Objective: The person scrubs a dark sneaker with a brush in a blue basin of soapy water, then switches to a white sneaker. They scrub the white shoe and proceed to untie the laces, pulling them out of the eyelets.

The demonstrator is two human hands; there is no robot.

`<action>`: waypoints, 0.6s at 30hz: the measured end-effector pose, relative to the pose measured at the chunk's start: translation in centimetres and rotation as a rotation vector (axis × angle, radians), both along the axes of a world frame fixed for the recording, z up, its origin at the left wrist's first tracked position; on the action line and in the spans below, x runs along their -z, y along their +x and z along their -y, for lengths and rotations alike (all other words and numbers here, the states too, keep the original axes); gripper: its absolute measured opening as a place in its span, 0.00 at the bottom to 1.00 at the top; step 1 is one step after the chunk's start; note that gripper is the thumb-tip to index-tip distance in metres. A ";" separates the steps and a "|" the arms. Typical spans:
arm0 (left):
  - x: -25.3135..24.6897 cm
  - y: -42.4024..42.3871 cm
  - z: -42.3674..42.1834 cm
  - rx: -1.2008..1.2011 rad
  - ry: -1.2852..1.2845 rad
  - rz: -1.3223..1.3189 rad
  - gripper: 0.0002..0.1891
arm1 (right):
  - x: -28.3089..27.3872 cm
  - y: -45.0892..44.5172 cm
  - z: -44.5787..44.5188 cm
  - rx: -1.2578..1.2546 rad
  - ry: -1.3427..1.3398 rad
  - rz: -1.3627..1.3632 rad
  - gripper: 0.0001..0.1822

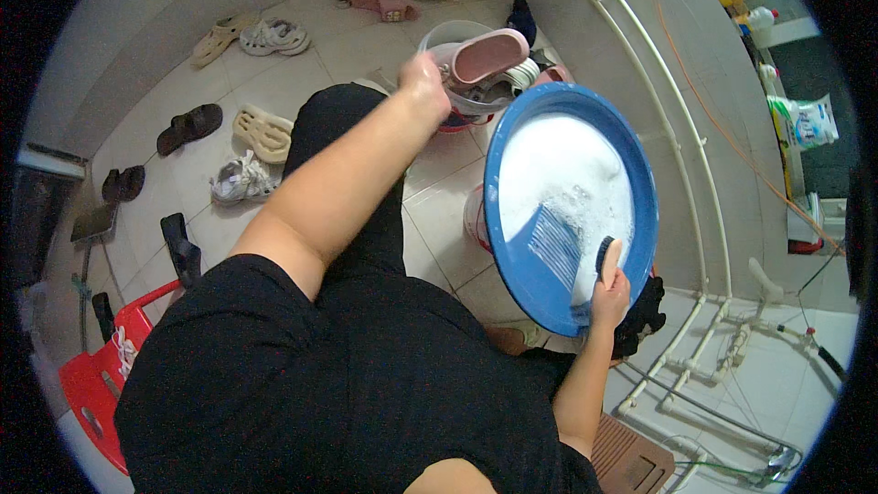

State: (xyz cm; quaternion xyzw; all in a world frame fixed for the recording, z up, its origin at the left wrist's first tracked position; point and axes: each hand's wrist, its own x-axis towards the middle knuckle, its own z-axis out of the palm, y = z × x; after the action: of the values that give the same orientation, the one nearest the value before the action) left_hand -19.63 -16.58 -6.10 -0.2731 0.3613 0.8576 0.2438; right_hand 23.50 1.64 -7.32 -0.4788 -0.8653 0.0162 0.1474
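Observation:
Over the rim of a clear plastic bucket, my left hand is closed at the near end of a pink clog; my fingers are partly hidden. Beneath the clog, white shoes fill the bucket. My right hand grips a scrubbing brush with a pale handle and dark bristles. The brush is over the near right part of a blue plastic basin. White suds cover much of the basin, and its ribbed washboard shows through.
Clogs, sneakers and dark sandals lie on the tiled floor to the left. A red plastic chair stands behind them, near me. White pipes run along the right wall. A brown plastic washboard is at lower right.

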 end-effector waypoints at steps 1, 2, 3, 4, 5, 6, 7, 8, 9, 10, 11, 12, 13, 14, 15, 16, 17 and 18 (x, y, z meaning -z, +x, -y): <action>0.1 -2.3 1.0 -0.026 0.021 -0.022 0.11 | -0.3 -0.9 0.6 -0.037 -0.069 -0.011 0.19; -0.8 -4.2 3.0 0.033 0.108 -0.089 0.12 | -0.8 -2.1 1.5 -0.070 -0.139 -0.020 0.19; -1.3 -6.1 5.3 0.097 0.197 -0.153 0.12 | -1.4 -3.1 2.6 -0.097 -0.207 -0.027 0.19; -0.6 -8.5 7.6 0.115 0.247 -0.286 0.13 | -1.9 -4.0 3.7 -0.136 -0.275 -0.054 0.19; 0.1 -10.3 10.0 0.136 0.296 -0.421 0.13 | -0.6 -3.8 3.2 -0.222 -0.251 -0.026 0.18; 0.9 -11.0 12.4 0.113 0.204 -0.472 0.13 | 0.2 -4.0 3.3 -0.231 -0.288 -0.022 0.18; 1.8 -11.5 14.5 0.094 0.112 -0.523 0.13 | 0.7 -4.2 3.7 -0.237 -0.325 -0.019 0.18; 3.6 -11.9 16.8 0.076 -0.013 -0.460 0.14 | 0.6 -5.1 4.6 -0.230 -0.343 0.021 0.18; 6.8 -12.3 19.0 0.059 -0.133 -0.390 0.14 | 1.0 -5.4 4.9 -0.239 -0.286 0.054 0.17; 11.7 -12.7 21.5 0.033 -0.221 -0.274 0.14 | 1.5 -5.4 5.2 -0.249 -0.229 0.085 0.16; 17.5 -12.8 24.0 0.007 -0.307 -0.156 0.14 | 1.9 -5.6 5.5 -0.261 -0.172 0.116 0.15; 21.1 -10.5 25.2 0.002 -0.415 -0.135 0.15 | 1.7 -5.9 5.9 -0.224 -0.203 0.122 0.14; 24.5 -8.2 26.4 0.001 -0.518 -0.108 0.17 | 1.9 -5.9 6.0 -0.211 -0.222 0.104 0.15; 30.2 -6.4 27.8 0.047 -0.776 -0.185 0.18 | 2.0 -6.1 5.7 -0.212 -0.241 0.085 0.16; 35.9 -4.6 29.1 0.089 -1.050 -0.227 0.19 | 2.1 -6.4 5.6 -0.214 -0.261 0.070 0.17; 30.4 -1.8 27.2 0.514 -0.899 0.002 0.21 | 1.8 -5.8 6.2 -0.156 -0.252 0.081 0.17; 35.5 -0.3 28.4 0.523 -0.825 0.043 0.21 | 1.7 -6.6 6.1 -0.192 -0.248 0.092 0.17; 40.8 1.5 29.3 0.535 -0.743 0.086 0.22 | 1.6 -7.4 5.9 -0.225 -0.240 0.110 0.17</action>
State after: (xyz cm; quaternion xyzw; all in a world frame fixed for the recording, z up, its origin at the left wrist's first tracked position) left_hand -18.16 -45.86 -46.87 -0.2743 0.6918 0.5647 0.3568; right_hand 16.10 -4.31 -8.93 -0.3933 -0.9121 0.1094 0.0387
